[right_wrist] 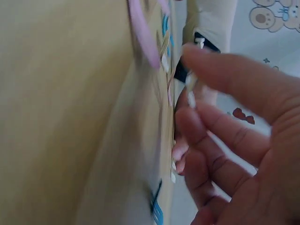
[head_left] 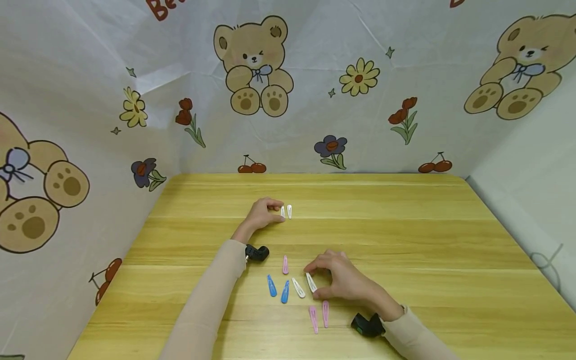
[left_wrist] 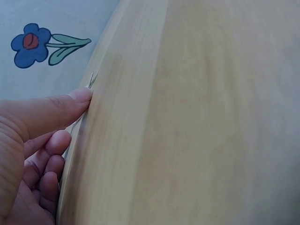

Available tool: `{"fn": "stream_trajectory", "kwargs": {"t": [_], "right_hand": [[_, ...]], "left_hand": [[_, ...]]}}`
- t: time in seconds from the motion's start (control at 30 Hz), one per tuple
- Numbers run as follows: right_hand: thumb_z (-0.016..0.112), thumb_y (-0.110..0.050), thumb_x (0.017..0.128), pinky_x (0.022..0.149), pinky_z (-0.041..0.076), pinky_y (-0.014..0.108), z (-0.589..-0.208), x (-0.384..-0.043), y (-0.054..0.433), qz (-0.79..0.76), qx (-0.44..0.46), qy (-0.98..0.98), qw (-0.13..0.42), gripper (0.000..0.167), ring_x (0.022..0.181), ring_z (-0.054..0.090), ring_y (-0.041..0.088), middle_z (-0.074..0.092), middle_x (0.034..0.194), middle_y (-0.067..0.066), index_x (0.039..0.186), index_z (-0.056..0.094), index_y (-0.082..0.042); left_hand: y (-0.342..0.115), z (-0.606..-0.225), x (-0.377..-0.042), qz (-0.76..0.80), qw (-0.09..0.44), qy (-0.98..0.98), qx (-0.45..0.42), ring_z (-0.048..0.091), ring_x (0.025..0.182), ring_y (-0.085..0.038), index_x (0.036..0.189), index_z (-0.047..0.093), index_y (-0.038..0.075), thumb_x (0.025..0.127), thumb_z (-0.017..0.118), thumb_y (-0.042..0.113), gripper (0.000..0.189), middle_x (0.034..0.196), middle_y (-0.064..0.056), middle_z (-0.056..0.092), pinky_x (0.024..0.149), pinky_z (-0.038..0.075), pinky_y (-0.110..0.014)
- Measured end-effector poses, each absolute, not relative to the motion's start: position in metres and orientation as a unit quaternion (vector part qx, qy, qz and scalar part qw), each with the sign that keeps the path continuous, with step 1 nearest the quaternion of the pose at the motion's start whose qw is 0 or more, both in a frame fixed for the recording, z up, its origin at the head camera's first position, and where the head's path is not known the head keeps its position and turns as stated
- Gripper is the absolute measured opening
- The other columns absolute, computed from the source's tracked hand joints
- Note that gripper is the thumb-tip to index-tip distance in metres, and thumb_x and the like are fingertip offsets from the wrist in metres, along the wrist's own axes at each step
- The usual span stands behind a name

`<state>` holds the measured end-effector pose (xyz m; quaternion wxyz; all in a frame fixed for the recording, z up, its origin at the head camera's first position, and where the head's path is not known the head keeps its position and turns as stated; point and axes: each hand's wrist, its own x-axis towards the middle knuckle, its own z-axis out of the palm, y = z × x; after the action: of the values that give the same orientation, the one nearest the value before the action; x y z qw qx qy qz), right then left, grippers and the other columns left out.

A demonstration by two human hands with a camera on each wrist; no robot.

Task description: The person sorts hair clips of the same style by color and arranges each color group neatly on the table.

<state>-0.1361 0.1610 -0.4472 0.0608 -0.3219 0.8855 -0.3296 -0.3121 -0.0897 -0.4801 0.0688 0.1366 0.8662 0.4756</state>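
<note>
Toward the back of the table, my left hand (head_left: pixel 262 214) pinches a white snap hair clip (head_left: pixel 282 212) between thumb and fingers. A second white clip (head_left: pixel 289 211) lies just right of it. My right hand (head_left: pixel 344 277), nearer the front, holds another white clip (head_left: pixel 311 282) by its ends between thumb and fingertip; in the right wrist view this clip (right_wrist: pixel 191 90) appears raised off the table. Left of that hand lies one more white clip (head_left: pixel 298 288). In the left wrist view the left thumb (left_wrist: pixel 56 110) covers most of its clip.
Two blue clips (head_left: pixel 272 285) and a pink clip (head_left: pixel 285 265) lie left of the right hand. Two pink clips (head_left: pixel 313 319) lie in front of it. A blue piece (right_wrist: pixel 158 213) shows low in the right wrist view. A bear-print cloth (head_left: pixel 297 130) borders the wooden table (head_left: pixel 405 220).
</note>
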Motion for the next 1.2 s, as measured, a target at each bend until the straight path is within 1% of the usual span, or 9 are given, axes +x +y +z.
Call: {"fn": "stream_trajectory", "kwargs": {"t": [0.1,0.27,0.33,0.47,0.57,0.67,0.8,0.9,1.2], "right_hand": [[0.087,-0.022,0.072,0.086,0.036,0.036,-0.439,-0.138,0.163,-0.351,-0.315,0.878,0.074,0.046,0.095,0.056,0.015,0.068,0.100,-0.011,0.114,0.071,-0.014],[0.086,-0.017,0.073,0.082,0.045,0.037,-0.423,-0.149,0.167,-0.375,-0.314,0.869,0.072,0.046,0.092,0.057,0.021,0.068,0.099,-0.005,0.115,0.070,-0.008],[0.085,-0.015,0.074,0.082,0.046,0.038,-0.413,-0.158,0.167,-0.381,-0.312,0.868,0.061,0.045,0.093,0.057,0.024,0.069,0.101,-0.003,0.115,0.069,-0.007],[0.084,-0.011,0.074,0.082,0.047,0.036,-0.391,-0.182,0.164,-0.391,-0.295,0.871,0.020,0.045,0.092,0.058,0.022,0.070,0.102,0.002,0.116,0.069,-0.005],[0.084,-0.012,0.076,0.082,0.045,0.035,-0.379,-0.204,0.159,-0.400,-0.258,0.879,-0.006,0.045,0.091,0.056,0.019,0.070,0.101,0.004,0.118,0.068,-0.006],[0.082,-0.014,0.078,0.082,0.046,0.036,-0.372,-0.227,0.152,-0.413,-0.218,0.884,-0.011,0.046,0.093,0.057,0.024,0.070,0.104,0.008,0.121,0.067,-0.007],[0.080,-0.017,0.081,0.083,0.046,0.037,-0.371,-0.256,0.143,-0.431,-0.172,0.886,0.012,0.047,0.097,0.058,0.027,0.069,0.109,0.010,0.125,0.066,-0.009],[0.080,-0.020,0.082,0.082,0.046,0.035,-0.376,-0.272,0.136,-0.439,-0.143,0.886,0.034,0.047,0.097,0.056,0.025,0.069,0.110,0.010,0.126,0.065,-0.010],[0.079,-0.009,0.080,0.072,0.044,0.026,-0.404,-0.303,0.127,-0.443,-0.100,0.887,0.080,0.049,0.094,0.056,0.025,0.065,0.108,0.015,0.126,0.063,-0.002]], "left_hand": [[-0.090,-0.479,-0.312,0.476,0.070,0.866,0.137,0.055,0.096,-0.021,0.121,0.069,0.006,0.078,0.082,0.012,0.046,0.103,-0.008,0.062,0.088,0.046,-0.035],[-0.090,-0.479,-0.312,0.475,0.070,0.866,0.140,0.055,0.096,-0.021,0.121,0.069,0.006,0.078,0.082,0.011,0.045,0.103,-0.008,0.062,0.089,0.046,-0.035],[-0.091,-0.478,-0.312,0.475,0.069,0.866,0.141,0.054,0.095,-0.021,0.121,0.069,0.006,0.078,0.082,0.011,0.045,0.102,-0.008,0.062,0.089,0.046,-0.036],[-0.091,-0.478,-0.312,0.473,0.066,0.867,0.140,0.055,0.095,-0.021,0.121,0.069,0.006,0.078,0.082,0.011,0.045,0.102,-0.008,0.062,0.089,0.046,-0.036],[-0.091,-0.477,-0.312,0.474,0.065,0.867,0.141,0.055,0.095,-0.021,0.121,0.069,0.005,0.078,0.082,0.010,0.045,0.101,-0.008,0.062,0.089,0.046,-0.035],[-0.091,-0.478,-0.312,0.475,0.067,0.866,0.143,0.055,0.095,-0.021,0.120,0.069,0.004,0.077,0.082,0.010,0.045,0.101,-0.008,0.062,0.088,0.047,-0.035],[-0.090,-0.480,-0.311,0.476,0.068,0.866,0.136,0.055,0.094,-0.020,0.119,0.069,0.004,0.076,0.083,0.010,0.045,0.101,-0.008,0.062,0.088,0.047,-0.034],[-0.090,-0.480,-0.311,0.477,0.069,0.867,0.131,0.055,0.095,-0.020,0.118,0.070,0.005,0.076,0.083,0.011,0.045,0.101,-0.007,0.063,0.088,0.046,-0.034],[-0.090,-0.479,-0.312,0.482,0.069,0.863,0.134,0.056,0.095,-0.020,0.119,0.070,0.006,0.076,0.084,0.012,0.046,0.102,-0.007,0.063,0.087,0.046,-0.033]]}}
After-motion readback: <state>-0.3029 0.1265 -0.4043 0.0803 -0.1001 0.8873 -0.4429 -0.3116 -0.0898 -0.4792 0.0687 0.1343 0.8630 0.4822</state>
